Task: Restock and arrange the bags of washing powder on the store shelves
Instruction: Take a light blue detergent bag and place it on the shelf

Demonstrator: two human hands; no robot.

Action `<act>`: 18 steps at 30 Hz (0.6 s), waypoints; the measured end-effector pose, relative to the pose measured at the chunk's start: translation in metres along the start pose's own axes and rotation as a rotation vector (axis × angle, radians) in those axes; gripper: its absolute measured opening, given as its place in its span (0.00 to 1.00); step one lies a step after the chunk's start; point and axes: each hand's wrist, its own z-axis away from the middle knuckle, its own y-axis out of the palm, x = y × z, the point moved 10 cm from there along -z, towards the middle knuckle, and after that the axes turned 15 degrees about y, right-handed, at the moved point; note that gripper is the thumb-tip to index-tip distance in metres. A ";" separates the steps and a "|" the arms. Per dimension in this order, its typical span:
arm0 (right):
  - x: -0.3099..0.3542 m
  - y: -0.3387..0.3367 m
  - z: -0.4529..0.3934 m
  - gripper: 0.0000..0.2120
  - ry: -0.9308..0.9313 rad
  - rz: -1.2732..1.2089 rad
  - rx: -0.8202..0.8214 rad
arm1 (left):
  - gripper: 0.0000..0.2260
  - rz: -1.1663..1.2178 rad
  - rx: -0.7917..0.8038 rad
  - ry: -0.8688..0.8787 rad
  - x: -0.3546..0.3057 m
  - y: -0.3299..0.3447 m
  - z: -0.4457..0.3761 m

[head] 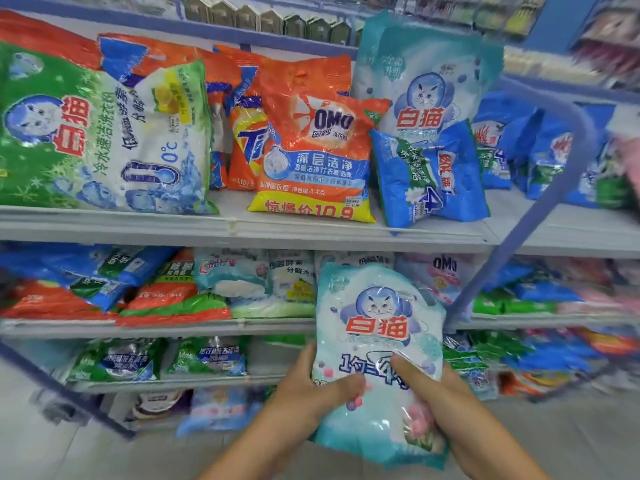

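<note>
I hold a pale teal-and-white washing powder bag (377, 327) with a cat logo upright in front of the shelves. My left hand (311, 389) grips its lower left edge and my right hand (433, 396) grips its lower right, thumbs on the front. A matching teal cat-logo bag (426, 81) stands on the upper shelf (207, 225), above the held one. Beside it stand an orange OMO bag (318, 150), a leaning blue bag (426, 174) and a large green cat-logo bag (86, 133).
A blue metal upright (526, 216) curves down across the shelf fronts at the right. The middle shelf (173, 325) holds flat-lying blue, orange and green bags. Lower shelves carry green bags. More blue bags (554, 154) fill the upper right. Grey floor lies below.
</note>
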 end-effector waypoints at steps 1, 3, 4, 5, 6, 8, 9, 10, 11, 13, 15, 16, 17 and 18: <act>0.007 -0.004 0.003 0.41 -0.037 0.010 0.018 | 0.21 -0.043 0.009 0.044 -0.014 0.005 0.001; 0.035 -0.009 0.011 0.41 -0.146 0.022 0.044 | 0.20 -0.103 0.033 0.132 -0.043 0.016 0.000; 0.049 -0.012 0.013 0.39 -0.200 0.012 0.071 | 0.20 -0.119 0.022 0.166 -0.054 0.021 -0.001; 0.064 -0.016 0.016 0.38 -0.248 0.008 0.105 | 0.21 -0.130 -0.015 0.200 -0.069 0.027 -0.003; 0.077 -0.017 0.020 0.36 -0.293 0.011 0.132 | 0.21 -0.138 -0.055 0.230 -0.077 0.029 -0.005; 0.100 -0.023 0.024 0.28 -0.348 -0.010 0.169 | 0.22 -0.163 -0.120 0.289 -0.094 0.036 -0.010; 0.109 -0.028 0.025 0.25 -0.367 -0.022 0.185 | 0.22 -0.198 -0.145 0.324 -0.105 0.042 -0.011; 0.119 -0.034 0.025 0.23 -0.380 -0.024 0.196 | 0.24 -0.239 -0.156 0.357 -0.114 0.050 -0.014; 0.130 -0.038 0.024 0.23 -0.397 -0.016 0.209 | 0.26 -0.274 -0.169 0.385 -0.124 0.057 -0.016; 0.154 -0.045 0.022 0.24 -0.441 -0.006 0.233 | 0.23 -0.326 -0.211 0.442 -0.141 0.064 -0.024; 0.177 -0.047 0.016 0.23 -0.485 0.009 0.231 | 0.20 -0.343 -0.245 0.490 -0.155 0.065 -0.033; 0.189 -0.043 0.015 0.20 -0.504 0.026 0.232 | 0.21 -0.345 -0.255 0.509 -0.164 0.064 -0.038; 0.202 -0.036 0.013 0.17 -0.528 0.039 0.247 | 0.22 -0.352 -0.269 0.526 -0.173 0.061 -0.042; 0.214 -0.028 0.011 0.14 -0.545 0.045 0.255 | 0.22 -0.360 -0.285 0.543 -0.184 0.057 -0.047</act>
